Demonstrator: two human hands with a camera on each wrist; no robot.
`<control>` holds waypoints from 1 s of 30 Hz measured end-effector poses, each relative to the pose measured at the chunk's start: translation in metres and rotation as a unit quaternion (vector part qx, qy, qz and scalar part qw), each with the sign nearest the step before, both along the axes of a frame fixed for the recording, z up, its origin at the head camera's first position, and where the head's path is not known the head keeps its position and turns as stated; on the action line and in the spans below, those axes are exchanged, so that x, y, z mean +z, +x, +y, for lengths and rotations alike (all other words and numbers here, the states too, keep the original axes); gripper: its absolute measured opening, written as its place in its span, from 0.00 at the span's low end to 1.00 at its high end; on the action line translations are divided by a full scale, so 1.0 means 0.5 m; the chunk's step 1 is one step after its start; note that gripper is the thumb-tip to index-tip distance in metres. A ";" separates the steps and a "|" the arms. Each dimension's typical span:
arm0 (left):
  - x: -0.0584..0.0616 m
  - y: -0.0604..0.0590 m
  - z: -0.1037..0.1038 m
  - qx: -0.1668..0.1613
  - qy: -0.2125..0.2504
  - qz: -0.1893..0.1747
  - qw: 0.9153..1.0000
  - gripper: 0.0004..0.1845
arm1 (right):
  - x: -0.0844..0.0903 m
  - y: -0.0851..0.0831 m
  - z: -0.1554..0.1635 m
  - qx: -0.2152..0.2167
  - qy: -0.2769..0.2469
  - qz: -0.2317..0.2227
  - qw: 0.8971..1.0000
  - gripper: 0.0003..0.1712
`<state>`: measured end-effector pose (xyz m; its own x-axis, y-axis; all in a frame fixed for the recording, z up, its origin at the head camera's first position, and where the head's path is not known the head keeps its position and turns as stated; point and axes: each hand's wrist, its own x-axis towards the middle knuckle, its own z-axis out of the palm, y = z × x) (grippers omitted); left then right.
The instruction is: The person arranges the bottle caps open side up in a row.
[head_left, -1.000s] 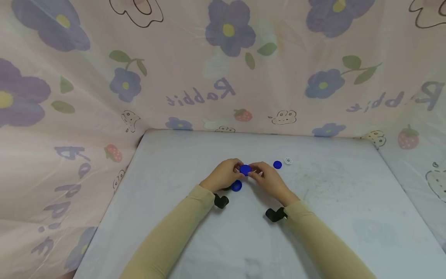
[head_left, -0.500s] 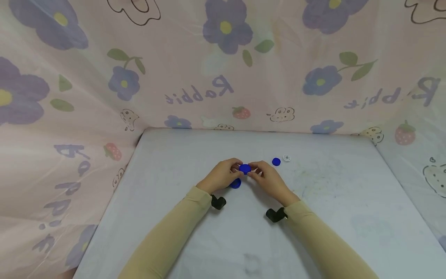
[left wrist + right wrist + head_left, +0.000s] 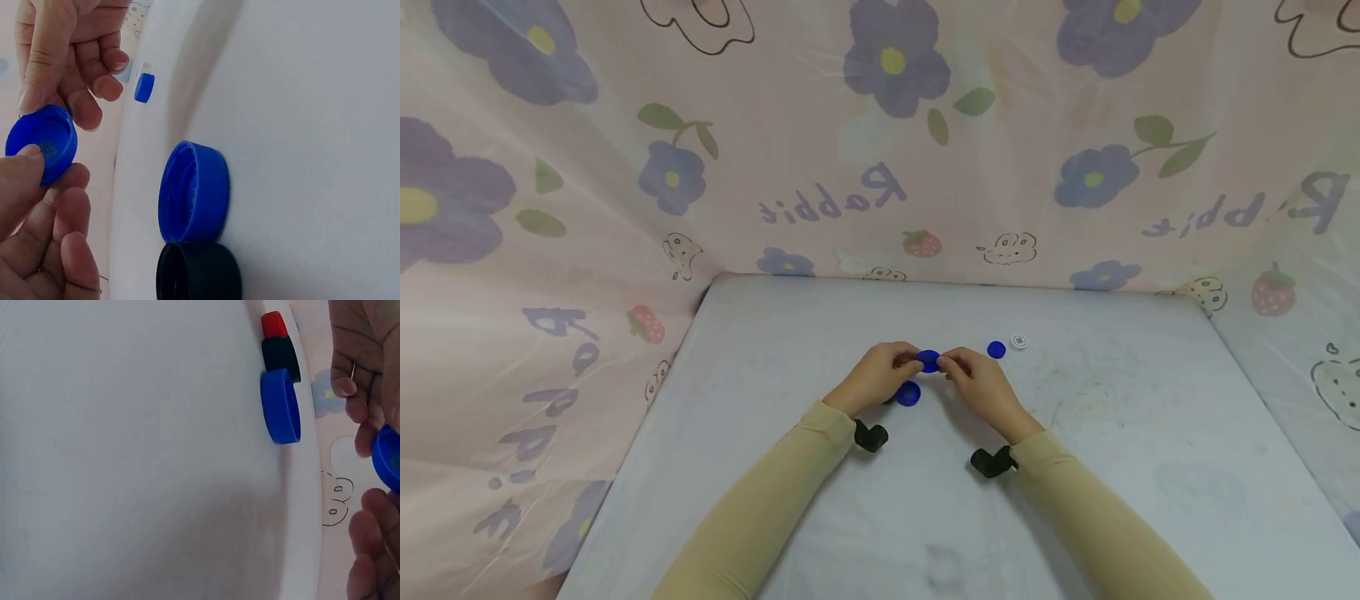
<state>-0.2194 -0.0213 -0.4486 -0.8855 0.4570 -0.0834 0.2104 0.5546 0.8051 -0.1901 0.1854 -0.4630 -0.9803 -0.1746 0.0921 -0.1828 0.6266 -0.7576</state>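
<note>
I see a pale grey-white table (image 3: 1120,433) with faint scuffs, walled on three sides by a pink curtain (image 3: 820,167) printed with purple flowers, strawberries and the word "Rabbit".

Both hands meet above the middle of the table and pinch one blue cap (image 3: 928,361) between them. My left hand (image 3: 880,377) has its thumb on the cap's face and its fingers curled beneath; my right hand (image 3: 981,385) grips the opposite edge with curled fingers. The cap is off the table. In the left wrist view it (image 3: 42,149) is round and bright blue, with a small printed code inside its hollow.

A second blue cap (image 3: 908,393) lies on the table just under the left hand, ribbed round its side, touching a black cap (image 3: 199,272). A red cap (image 3: 273,324) sits beyond the black one. Farther right lie a small blue cap (image 3: 996,350) and a white cap (image 3: 1018,342), close together.
</note>
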 end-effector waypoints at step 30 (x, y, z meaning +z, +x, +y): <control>-0.002 0.008 -0.001 0.008 0.050 -0.006 0.999 0.17 | -0.001 -0.001 -0.005 0.012 -0.005 0.016 1.000 0.21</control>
<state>-0.2152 -0.0218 -0.4494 -0.8924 0.4486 -0.0487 0.1918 0.4748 0.8589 -0.1904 0.1828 -0.4635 -0.9725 -0.1966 0.1248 -0.2213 0.6140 -0.7577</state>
